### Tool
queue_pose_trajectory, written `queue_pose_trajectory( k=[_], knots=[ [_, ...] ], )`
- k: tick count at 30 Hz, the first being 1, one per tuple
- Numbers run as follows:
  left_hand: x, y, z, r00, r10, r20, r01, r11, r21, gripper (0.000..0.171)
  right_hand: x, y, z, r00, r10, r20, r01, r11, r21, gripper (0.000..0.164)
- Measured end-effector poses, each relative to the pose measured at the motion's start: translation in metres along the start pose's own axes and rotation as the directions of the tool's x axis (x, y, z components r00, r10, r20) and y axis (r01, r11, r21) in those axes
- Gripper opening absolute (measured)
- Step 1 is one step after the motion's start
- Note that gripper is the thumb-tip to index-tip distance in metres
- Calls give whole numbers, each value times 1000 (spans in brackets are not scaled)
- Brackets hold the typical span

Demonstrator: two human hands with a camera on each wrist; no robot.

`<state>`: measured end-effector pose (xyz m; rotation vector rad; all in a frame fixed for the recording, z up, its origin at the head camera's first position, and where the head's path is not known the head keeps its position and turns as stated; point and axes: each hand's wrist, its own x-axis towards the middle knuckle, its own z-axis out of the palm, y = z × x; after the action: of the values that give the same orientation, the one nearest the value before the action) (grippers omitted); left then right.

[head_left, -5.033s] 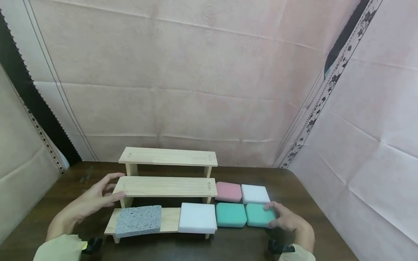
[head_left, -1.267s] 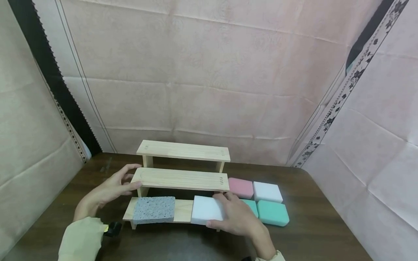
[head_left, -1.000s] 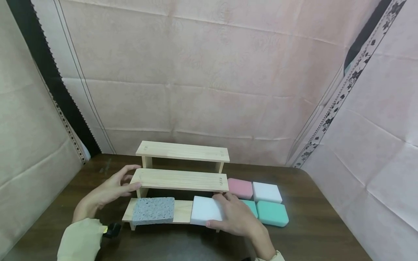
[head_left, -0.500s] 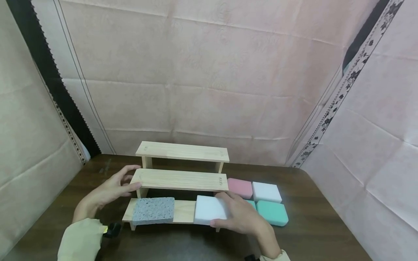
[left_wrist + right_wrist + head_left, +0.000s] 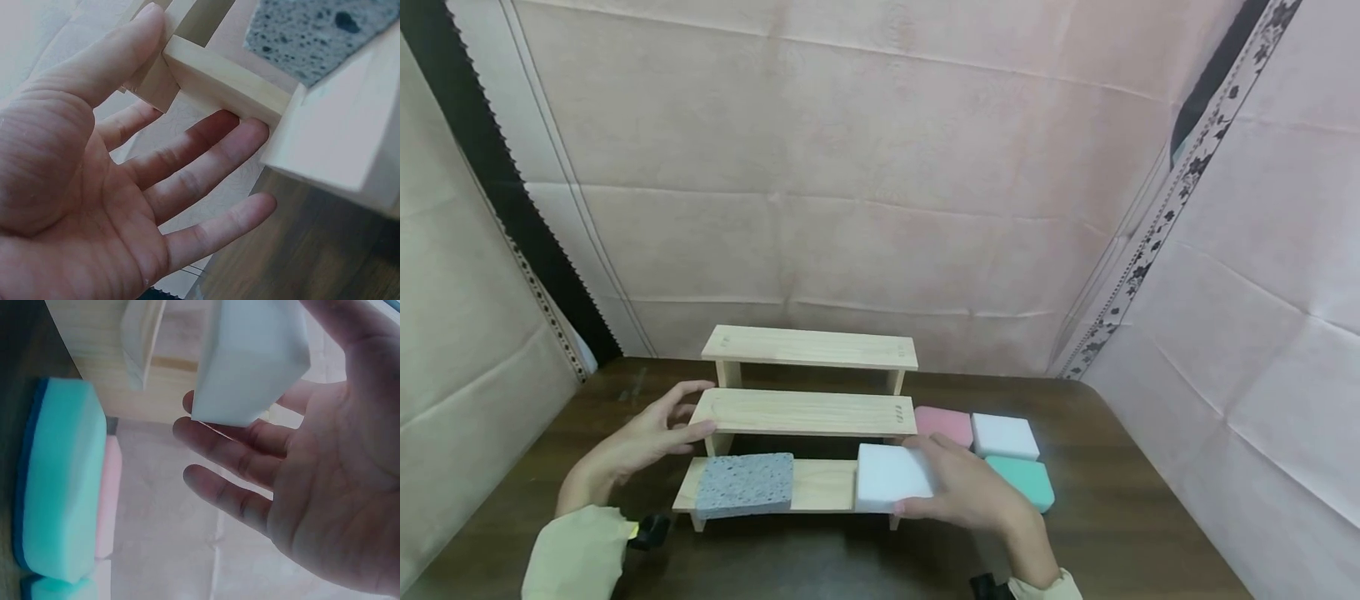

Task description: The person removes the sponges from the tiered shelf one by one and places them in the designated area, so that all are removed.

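A three-tier wooden shelf (image 5: 805, 412) stands on the table. My left hand (image 5: 632, 446) grips its left end, with the thumb at the middle board's front edge and fingers against the side support in the left wrist view. A grey speckled pumice-like block (image 5: 745, 483) lies on the left of the lowest tier. At that tier's right end my right hand (image 5: 977, 492) holds a white sponge block (image 5: 891, 477), thumb in front and fingers behind. The right wrist view shows this white block tilted among the fingers; whether it touches the board I cannot tell.
Right of the shelf lie a pink sponge (image 5: 944, 425), another white sponge (image 5: 1004, 436) and a teal sponge (image 5: 1022, 481). A second teal one is hidden behind my right hand in the head view. Pale cloth (image 5: 865, 167) encloses the dark table (image 5: 1112, 533).
My right hand has gone from a teal sponge to the white block on the lowest tier, and has lately shifted it rightward. The left hand keeps its place on the shelf.
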<state>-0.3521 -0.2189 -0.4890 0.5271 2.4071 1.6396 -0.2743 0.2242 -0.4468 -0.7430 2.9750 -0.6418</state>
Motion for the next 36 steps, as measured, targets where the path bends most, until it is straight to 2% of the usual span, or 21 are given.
queue_pose_trajectory(
  k=[7,15,27,32,36],
  knots=[
    [1,0,1,1000,11,-1,-11,1000,12,71,-7,8,-11,1000,7,-11,-6,998,54,80],
    [0,-1,1,1000,-9,-3,9,1000,21,72,-15,15,-21,999,39,1,-39,996,81,73],
    [4,-2,2,1000,3,-6,-3,1000,19,72,-30,27,-32,999,22,-41,-21,1000,17,70],
    [5,-6,5,1000,10,5,-10,1000,5,71,-41,30,-31,999,19,-38,-18,1000,18,73],
    [2,-6,1,1000,6,-9,-6,1000,11,71,-46,32,-26,999,20,-32,-20,1000,9,77]
  ],
)
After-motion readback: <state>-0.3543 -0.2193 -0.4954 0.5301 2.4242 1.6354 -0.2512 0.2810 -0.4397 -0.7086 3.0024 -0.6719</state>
